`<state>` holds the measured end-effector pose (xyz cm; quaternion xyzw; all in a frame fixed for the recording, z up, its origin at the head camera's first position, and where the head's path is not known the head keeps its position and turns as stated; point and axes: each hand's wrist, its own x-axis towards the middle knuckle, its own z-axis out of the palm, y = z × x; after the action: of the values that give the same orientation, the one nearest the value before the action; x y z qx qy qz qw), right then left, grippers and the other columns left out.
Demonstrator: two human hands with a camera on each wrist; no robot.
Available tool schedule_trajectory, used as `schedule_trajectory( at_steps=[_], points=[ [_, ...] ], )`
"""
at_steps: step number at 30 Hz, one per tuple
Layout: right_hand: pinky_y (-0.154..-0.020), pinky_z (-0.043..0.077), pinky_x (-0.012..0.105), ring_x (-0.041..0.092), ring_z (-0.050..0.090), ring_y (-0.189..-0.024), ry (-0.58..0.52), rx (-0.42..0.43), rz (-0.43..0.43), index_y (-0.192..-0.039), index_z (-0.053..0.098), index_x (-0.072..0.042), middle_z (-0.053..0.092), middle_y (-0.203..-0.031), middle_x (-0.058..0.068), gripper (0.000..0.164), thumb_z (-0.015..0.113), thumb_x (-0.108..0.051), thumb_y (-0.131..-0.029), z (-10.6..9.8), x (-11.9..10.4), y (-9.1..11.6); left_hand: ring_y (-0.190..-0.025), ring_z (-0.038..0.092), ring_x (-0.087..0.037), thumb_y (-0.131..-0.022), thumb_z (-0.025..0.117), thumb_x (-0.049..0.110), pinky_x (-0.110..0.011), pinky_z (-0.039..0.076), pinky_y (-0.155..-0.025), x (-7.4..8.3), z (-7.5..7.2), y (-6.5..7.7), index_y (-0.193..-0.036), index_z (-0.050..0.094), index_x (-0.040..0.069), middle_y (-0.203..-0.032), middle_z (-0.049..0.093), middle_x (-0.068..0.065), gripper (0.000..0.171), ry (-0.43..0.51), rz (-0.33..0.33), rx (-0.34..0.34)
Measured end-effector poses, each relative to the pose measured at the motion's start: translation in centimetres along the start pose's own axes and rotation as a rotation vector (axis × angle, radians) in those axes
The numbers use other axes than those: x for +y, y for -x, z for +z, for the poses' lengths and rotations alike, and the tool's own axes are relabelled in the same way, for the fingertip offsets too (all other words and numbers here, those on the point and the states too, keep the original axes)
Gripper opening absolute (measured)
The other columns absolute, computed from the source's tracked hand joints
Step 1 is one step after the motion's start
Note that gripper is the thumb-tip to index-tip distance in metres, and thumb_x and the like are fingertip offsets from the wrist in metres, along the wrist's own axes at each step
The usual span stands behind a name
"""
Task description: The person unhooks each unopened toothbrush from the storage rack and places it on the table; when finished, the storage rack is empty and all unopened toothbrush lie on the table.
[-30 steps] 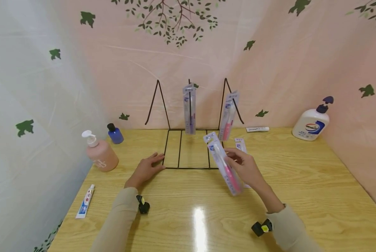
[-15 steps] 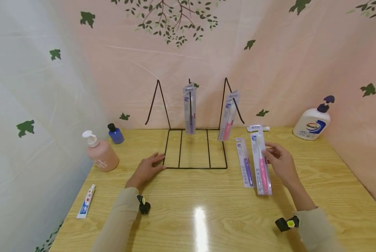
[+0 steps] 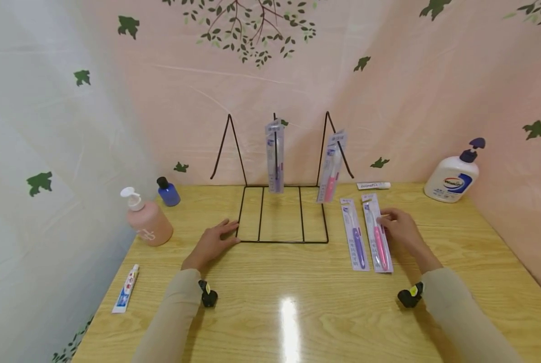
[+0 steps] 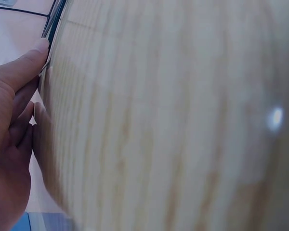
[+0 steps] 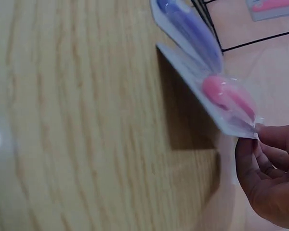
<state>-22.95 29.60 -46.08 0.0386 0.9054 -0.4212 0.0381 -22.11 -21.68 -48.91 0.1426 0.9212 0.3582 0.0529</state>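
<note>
My right hand (image 3: 403, 229) pinches the right edge of a packaged pink toothbrush (image 3: 378, 239) between thumb and fingers. In the right wrist view, the pink pack (image 5: 229, 96) is tilted, its held edge raised off the table. Just left of it, a packaged purple toothbrush (image 3: 355, 239) lies flat. The left hand (image 3: 212, 244) rests at the front left corner of a black wire rack (image 3: 281, 242), thumb and fingertips touching the wire. Hanging on the rack are a purple-handled toothbrush pack (image 3: 275, 164) on the middle hook and a pink one (image 3: 331, 171) on the right hook.
At left stand a pink pump bottle (image 3: 148, 222) and a small blue bottle (image 3: 168, 194), with a toothpaste tube (image 3: 126, 290) nearer the front. A white tube (image 3: 373, 186) lies at the back. A white pump bottle (image 3: 452, 179) stands at back right, near the curtain.
My right hand has carried the pink toothbrush pack from in front of the rack rightward and lowered it beside the purple one. The left hand has stayed on the rack's corner.
</note>
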Motion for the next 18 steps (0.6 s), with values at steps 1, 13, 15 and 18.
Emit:
schedule_trajectory(
  at_steps=[1,13,15,18],
  points=[
    [-0.068,0.050,0.023,0.022,0.059,-0.088,0.008,-0.001,0.008,-0.135,0.046,0.007,0.058,-0.114,0.026,0.045,0.047,-0.023,-0.101,0.1,0.2,-0.2,-0.144,0.027,-0.030,-0.090,0.067,0.033,-0.053,0.025,-0.114,0.0,0.0,0.0,-0.139,0.052,0.013,-0.151,0.039,-0.007,0.055,0.001,0.003,-0.002],
    [-0.064,0.049,0.025,0.026,0.060,-0.085,0.143,0.033,0.012,-0.125,0.053,0.009,0.060,-0.109,0.026,0.040,0.050,-0.021,-0.100,0.5,-0.3,0.0,-0.144,0.026,-0.029,-0.091,0.065,0.033,-0.053,0.024,-0.115,0.0,0.0,0.0,-0.140,0.050,0.013,-0.151,0.040,-0.005,0.055,-0.002,0.001,-0.008],
    [-0.064,0.048,0.026,0.028,0.059,-0.087,0.166,0.043,0.011,-0.125,0.054,0.008,0.060,-0.110,0.026,0.041,0.049,-0.024,-0.100,0.4,-0.9,0.6,-0.145,0.026,-0.028,-0.091,0.065,0.033,-0.052,0.024,-0.115,0.0,0.0,0.0,-0.141,0.050,0.014,-0.151,0.039,-0.005,0.055,-0.001,-0.001,-0.011],
    [-0.063,0.047,0.026,0.031,0.060,-0.090,0.182,0.084,-0.030,-0.126,0.055,0.005,0.060,-0.111,0.025,0.044,0.048,-0.031,-0.101,0.3,-2.2,1.6,-0.144,0.026,-0.029,-0.091,0.065,0.033,-0.053,0.024,-0.115,-0.1,0.0,0.0,-0.141,0.050,0.013,-0.151,0.039,-0.005,0.055,-0.003,0.002,-0.013]
  ],
)
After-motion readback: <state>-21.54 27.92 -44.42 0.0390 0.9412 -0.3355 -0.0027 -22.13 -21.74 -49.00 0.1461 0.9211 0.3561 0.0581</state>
